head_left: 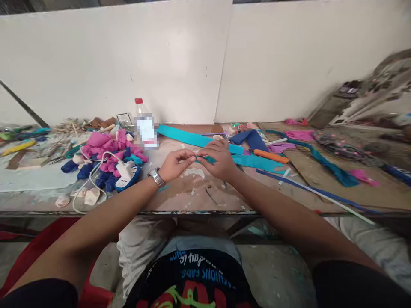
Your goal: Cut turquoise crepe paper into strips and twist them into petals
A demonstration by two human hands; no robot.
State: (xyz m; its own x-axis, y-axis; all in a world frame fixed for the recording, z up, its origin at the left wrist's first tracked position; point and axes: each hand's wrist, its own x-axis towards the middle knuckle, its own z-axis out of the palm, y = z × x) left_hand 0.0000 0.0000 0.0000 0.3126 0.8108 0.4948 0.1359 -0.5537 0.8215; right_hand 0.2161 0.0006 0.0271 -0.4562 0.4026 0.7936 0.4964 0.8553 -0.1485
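Above the middle of the worktable, my left hand and my right hand meet at the fingertips. Between them is a small twisted piece of teal crepe paper, pinched by both hands and mostly covered by my right fingers. Behind my hands lies a long turquoise crepe paper strip. Another turquoise strip lies to the right of my right hand, beside an orange roll and a folded dark blue strip.
Pink and blue crumpled paper pieces are heaped at left, with a white-corded power strip against them. A red-capped bottle stands behind. Thin sticks lie farther left. A long pale strip overhangs the front edge at right.
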